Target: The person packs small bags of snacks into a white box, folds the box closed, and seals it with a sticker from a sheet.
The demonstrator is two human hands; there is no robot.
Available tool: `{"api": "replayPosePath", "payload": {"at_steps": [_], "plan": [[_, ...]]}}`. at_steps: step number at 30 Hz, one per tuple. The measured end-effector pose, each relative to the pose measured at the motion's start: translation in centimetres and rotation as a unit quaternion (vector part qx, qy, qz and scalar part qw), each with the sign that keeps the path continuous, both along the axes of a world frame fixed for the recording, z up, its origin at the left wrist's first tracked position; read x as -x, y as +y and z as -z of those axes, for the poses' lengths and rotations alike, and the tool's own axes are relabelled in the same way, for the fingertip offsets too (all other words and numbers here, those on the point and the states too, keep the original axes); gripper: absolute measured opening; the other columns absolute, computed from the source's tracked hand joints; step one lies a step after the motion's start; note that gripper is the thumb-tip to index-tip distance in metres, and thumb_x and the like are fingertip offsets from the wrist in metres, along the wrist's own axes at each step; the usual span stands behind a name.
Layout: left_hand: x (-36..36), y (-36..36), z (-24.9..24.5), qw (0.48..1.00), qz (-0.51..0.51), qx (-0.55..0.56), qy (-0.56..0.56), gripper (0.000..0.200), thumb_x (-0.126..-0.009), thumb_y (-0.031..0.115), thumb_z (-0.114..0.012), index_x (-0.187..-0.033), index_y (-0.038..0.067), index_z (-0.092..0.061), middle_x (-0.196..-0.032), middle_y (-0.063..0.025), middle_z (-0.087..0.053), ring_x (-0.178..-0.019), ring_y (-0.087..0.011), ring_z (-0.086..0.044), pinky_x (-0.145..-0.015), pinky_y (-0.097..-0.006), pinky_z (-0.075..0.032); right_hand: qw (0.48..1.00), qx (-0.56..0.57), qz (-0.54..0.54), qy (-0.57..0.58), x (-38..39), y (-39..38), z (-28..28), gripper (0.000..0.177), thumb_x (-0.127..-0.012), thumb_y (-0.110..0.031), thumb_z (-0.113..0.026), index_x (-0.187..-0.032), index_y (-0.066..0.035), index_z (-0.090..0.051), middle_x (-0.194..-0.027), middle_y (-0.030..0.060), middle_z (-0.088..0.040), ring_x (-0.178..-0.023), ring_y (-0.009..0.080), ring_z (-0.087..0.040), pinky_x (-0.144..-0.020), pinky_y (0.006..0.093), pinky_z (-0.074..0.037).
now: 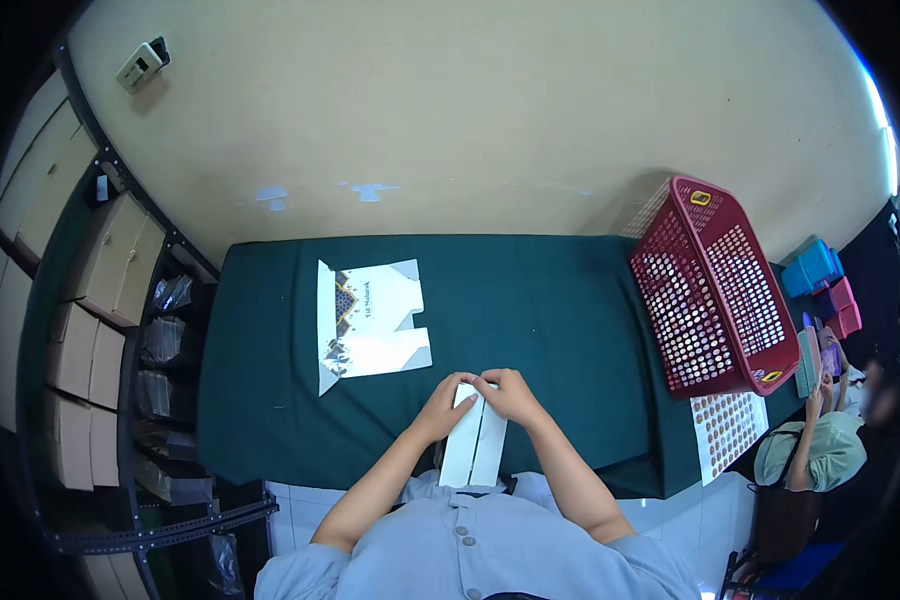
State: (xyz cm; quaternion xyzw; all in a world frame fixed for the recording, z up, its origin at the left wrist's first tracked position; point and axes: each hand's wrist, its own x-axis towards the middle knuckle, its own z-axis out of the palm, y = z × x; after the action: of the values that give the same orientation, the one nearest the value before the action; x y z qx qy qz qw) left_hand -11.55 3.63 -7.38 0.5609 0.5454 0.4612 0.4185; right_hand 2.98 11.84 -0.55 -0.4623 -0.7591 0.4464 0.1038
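Observation:
A long white cardboard box (458, 450) with a dark gap running along its middle lies against my body at the table's front edge. My left hand (447, 405) is closed on the box's far left end, its thumb on the top face. On the far right end, my right hand (512, 396) grips the same box, fingers curled over the edge. The two hands almost touch at the far end. To the left and beyond, a partly folded white printed carton sheet (380, 310) with a dark and gold pattern and lettering lies on the green cloth.
The table has a dark green cloth (530, 300). A tall red perforated basket (710, 290) stands at its right, above a sheet of round stickers (727, 430). Shelves with boxes (90, 350) line the left. Another person (820, 440) is at the far right, near blue and pink containers (813, 268).

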Motion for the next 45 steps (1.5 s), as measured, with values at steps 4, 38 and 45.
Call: {"api": "replayPosePath", "payload": {"at_steps": [4,38,45], "plan": [[-0.2,-0.2,-0.4,1.000,0.009,-0.001,0.007,0.035,-0.090,0.023,-0.056,-0.116,0.000,-0.049,-0.118,-0.0181,-0.053,-0.114,-0.0318,-0.051,-0.099,-0.0370,-0.038,0.999,-0.025,-0.021,0.001,-0.2,-0.3,-0.3,0.032,-0.089,-0.028,-0.056,-0.081,0.001,-0.067,-0.069,0.0159,-0.062,-0.066,0.0269,-0.062,-0.076,0.0378,-0.050],[2.7,1.8,2.6,0.992,0.030,0.105,-0.064,0.029,-0.089,0.026,-0.057,-0.109,0.005,-0.057,-0.099,-0.0119,-0.064,-0.092,-0.0193,-0.062,-0.083,-0.0308,-0.046,0.995,-0.006,-0.028,0.092,-1.2,1.1,2.6,0.037,-0.092,-0.032,-0.058,-0.112,-0.002,-0.064,-0.102,0.0175,-0.067,-0.095,0.0276,-0.065,-0.083,0.0370,-0.050],[2.4,2.9,0.9,0.989,0.025,0.146,0.015,0.042,-0.087,0.044,-0.062,-0.099,0.005,-0.067,-0.091,-0.0130,-0.068,-0.083,-0.0217,-0.065,-0.078,-0.0315,-0.048,1.000,0.015,-0.008,-0.016,-1.8,0.6,2.9,0.046,-0.087,-0.041,-0.062,-0.102,0.003,-0.068,-0.098,0.0203,-0.067,-0.089,0.0297,-0.065,-0.079,0.0370,-0.050]]}}
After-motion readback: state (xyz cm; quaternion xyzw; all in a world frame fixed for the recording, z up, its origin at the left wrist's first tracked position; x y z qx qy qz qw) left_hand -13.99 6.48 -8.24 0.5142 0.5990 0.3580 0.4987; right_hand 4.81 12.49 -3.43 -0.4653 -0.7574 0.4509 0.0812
